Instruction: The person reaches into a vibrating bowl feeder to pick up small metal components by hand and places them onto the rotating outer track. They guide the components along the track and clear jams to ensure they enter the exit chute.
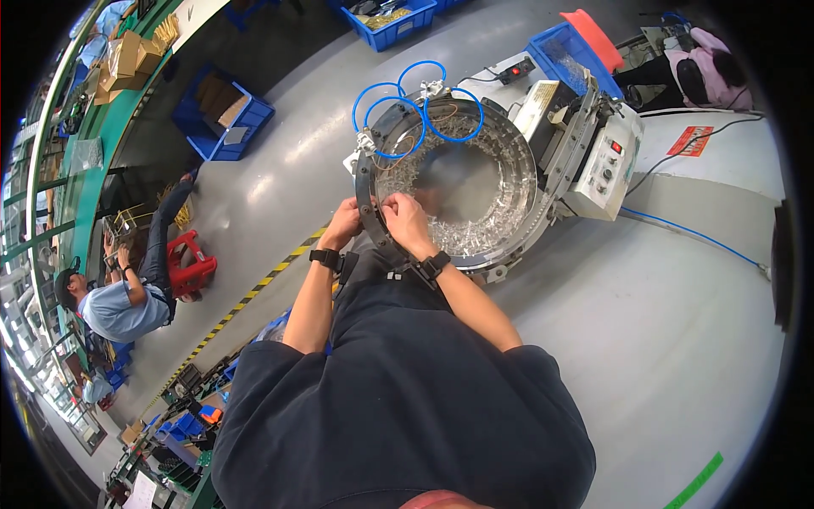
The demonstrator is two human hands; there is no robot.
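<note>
A round metal feeder bowl stands in front of me, filled with several small shiny metal parts. Blue air hoses loop over its far left rim. My left hand rests on the bowl's near left rim with fingers curled. My right hand is just inside the near rim, fingers pinched together at the same spot. Both hands meet there; whether they hold a small part I cannot tell. Each wrist wears a black band.
A white control box with switches sits right of the bowl. Blue bins stand on the grey floor. A yellow-black floor stripe runs left. A person sits by a red stool.
</note>
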